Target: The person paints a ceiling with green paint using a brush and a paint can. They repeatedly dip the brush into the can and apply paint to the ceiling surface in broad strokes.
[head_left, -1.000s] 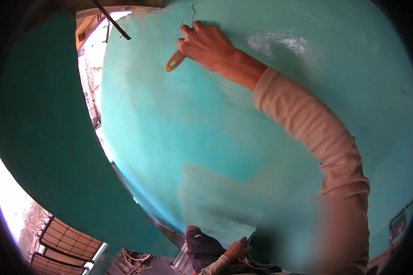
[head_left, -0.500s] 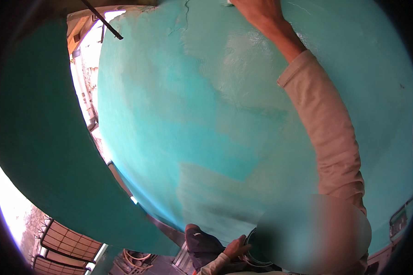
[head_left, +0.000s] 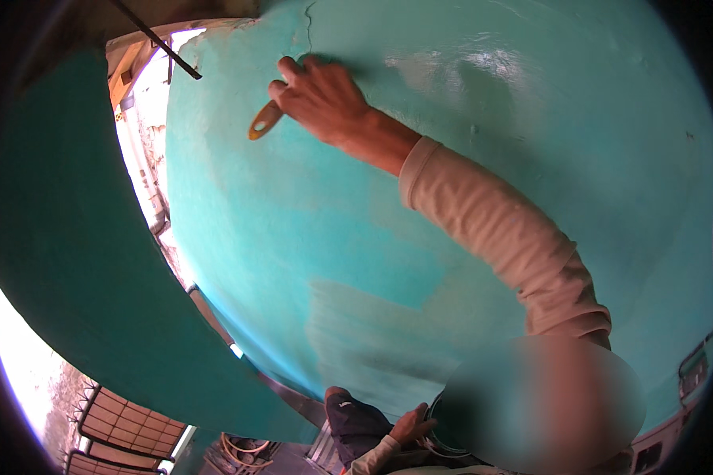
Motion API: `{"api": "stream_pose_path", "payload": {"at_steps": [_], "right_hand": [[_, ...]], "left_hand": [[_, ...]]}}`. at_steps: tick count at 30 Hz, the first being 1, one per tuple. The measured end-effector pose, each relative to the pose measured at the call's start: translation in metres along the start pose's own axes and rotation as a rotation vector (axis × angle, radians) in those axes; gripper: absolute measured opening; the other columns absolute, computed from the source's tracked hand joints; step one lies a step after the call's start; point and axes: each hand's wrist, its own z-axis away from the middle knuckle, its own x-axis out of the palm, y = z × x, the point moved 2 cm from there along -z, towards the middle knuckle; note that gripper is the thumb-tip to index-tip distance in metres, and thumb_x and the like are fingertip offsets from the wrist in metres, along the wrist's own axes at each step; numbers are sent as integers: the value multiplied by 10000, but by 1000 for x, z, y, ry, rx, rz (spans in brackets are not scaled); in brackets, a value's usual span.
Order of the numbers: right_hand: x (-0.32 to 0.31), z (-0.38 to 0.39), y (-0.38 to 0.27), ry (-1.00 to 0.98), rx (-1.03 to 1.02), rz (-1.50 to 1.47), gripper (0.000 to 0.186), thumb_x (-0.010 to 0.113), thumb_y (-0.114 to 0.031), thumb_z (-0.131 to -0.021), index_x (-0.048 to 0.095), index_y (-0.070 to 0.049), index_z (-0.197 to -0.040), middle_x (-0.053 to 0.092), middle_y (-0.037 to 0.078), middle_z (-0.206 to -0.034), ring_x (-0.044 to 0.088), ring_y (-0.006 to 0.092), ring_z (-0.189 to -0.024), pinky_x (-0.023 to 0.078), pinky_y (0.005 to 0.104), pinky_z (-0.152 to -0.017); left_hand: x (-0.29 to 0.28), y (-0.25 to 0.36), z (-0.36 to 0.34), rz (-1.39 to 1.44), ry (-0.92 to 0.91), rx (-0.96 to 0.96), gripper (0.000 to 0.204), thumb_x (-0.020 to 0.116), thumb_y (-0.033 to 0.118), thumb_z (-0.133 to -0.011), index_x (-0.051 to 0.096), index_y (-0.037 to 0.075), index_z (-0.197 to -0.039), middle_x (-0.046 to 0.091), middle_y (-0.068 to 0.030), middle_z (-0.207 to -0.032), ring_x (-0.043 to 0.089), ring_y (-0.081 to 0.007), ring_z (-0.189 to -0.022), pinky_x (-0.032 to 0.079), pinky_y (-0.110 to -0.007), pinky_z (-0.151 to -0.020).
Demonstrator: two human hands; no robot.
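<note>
Right hand (head_left: 322,99): fingers closed around the paintbrush (head_left: 266,119) at the turquoise wall (head_left: 293,198)
Paintbrush: near 11 o'clock, handle toward 8
Left hand (head_left: 409,426): fingers curled on the round container's (head_left: 432,410) rim, near 6 o'clock

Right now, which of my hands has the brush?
Your right hand, raised at the teal wall, the brush handle sticking out below. Your left hand is lower, at the round container.

Wall (head_left: 356,237) patchy turquoise, grey-green; brush handle (head_left: 269,116) yellow-tan; sleeve (head_left: 491,214) beige.
</note>
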Motion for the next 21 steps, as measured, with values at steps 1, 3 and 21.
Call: {"api": "stream_pose_path", "payload": {"at_steps": [1,3,21], "right_hand": [[1,-2,-4,-12,45,-116,80,707,-116,-801,667,-137,-867,610,40,-937,659,223,-816,579,365,-629],[1,-3,1,21,114,-283,99,700,-111,-820,665,-133,-910,614,55,-931,655,248,-810,579,384,-671],[-155,60,121,377,235,-12,158,748,-105,-845,713,-110,-999,690,86,-946,684,240,-725,559,338,-661]], "left_hand": [[1,-5,0,6,15,10,444,643,380,-908,452,-3,-1024,622,-255,-824,676,-384,-665,506,-466,-589],[4,-12,-1,21,36,35,461,643,394,-897,460,-8,-1028,625,-277,-845,670,-434,-745,502,-493,-644],[1,-9,-4,-2,-28,-46,445,641,383,-903,464,-8,-1017,620,-260,-813,673,-400,-698,509,-465,-600]]}}
